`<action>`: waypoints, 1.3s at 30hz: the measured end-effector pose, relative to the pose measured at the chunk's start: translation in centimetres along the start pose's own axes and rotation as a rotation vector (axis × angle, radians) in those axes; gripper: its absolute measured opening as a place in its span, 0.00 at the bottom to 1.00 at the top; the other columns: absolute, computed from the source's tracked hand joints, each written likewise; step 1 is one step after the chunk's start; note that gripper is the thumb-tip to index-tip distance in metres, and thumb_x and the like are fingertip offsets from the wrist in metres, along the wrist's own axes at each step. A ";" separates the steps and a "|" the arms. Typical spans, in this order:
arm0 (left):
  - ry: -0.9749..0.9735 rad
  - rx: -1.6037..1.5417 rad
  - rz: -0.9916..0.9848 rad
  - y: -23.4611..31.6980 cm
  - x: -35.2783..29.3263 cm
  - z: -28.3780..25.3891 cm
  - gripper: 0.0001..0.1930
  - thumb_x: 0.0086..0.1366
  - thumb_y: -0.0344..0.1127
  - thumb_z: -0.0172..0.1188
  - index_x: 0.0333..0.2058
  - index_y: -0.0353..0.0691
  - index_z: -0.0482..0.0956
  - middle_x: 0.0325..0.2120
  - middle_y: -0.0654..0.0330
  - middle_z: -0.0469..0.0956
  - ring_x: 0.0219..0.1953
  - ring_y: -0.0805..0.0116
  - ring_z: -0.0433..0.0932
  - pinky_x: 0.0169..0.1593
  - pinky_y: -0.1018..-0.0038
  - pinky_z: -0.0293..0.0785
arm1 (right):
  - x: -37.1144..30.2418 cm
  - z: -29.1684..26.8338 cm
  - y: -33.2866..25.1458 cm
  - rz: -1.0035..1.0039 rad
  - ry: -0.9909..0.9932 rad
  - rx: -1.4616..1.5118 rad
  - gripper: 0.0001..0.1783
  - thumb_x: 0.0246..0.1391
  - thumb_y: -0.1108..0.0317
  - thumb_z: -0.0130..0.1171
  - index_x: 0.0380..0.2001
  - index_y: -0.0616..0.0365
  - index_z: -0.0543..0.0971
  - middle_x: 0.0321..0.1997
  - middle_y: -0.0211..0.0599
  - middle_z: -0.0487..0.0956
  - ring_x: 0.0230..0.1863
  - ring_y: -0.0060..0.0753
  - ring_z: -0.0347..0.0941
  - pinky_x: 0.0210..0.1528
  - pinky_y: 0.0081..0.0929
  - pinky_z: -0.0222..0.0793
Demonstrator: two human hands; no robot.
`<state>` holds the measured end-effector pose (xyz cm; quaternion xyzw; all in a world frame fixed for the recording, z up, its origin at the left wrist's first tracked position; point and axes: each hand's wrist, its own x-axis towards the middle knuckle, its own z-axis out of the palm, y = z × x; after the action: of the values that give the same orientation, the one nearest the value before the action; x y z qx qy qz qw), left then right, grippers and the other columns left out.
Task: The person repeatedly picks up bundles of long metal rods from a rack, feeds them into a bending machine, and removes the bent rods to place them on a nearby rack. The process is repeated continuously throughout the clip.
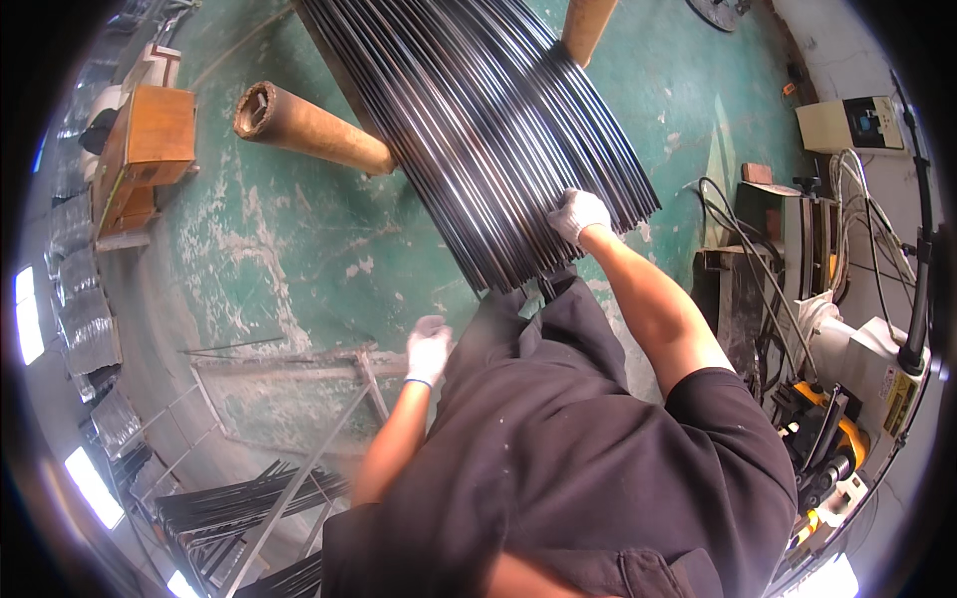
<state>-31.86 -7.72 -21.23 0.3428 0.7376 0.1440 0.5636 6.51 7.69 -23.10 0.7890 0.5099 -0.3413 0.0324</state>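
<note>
Many long, thin, dark metal rods (469,120) lie side by side in a wide sheet, their near ends just in front of my legs. My right hand (580,214), in a white knitted glove, is closed at the near right part of the rods. Its fingertips curl down onto a rod there, partly hidden by the hand itself. My left hand (429,349), also gloved, hangs low beside my left leg, apart from the rods. Its fingers look curled in, with nothing visible in them.
Brown hollow cylinders (319,130) stick out from the rods' sides. A wooden cabinet (159,130) stands far left. Near left are a metal frame (289,369) and more dark rods (239,508). Machines with cables (778,259) line the right. The green floor (269,209) is worn.
</note>
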 end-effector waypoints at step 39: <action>-0.005 0.474 0.438 5.3 5.8 1.5 0.14 0.68 0.37 0.62 0.48 0.35 0.83 0.42 0.44 0.86 0.47 0.49 0.87 0.53 0.61 0.82 | 2.9 -0.2 3.6 0.074 0.110 -0.043 0.40 0.49 0.40 0.78 0.51 0.64 0.79 0.51 0.56 0.84 0.55 0.53 0.83 0.58 0.43 0.79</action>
<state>-29.40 -0.31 -22.82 0.6155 0.6578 0.0854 0.4257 10.32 8.30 -25.64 0.8241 0.4885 -0.2848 0.0339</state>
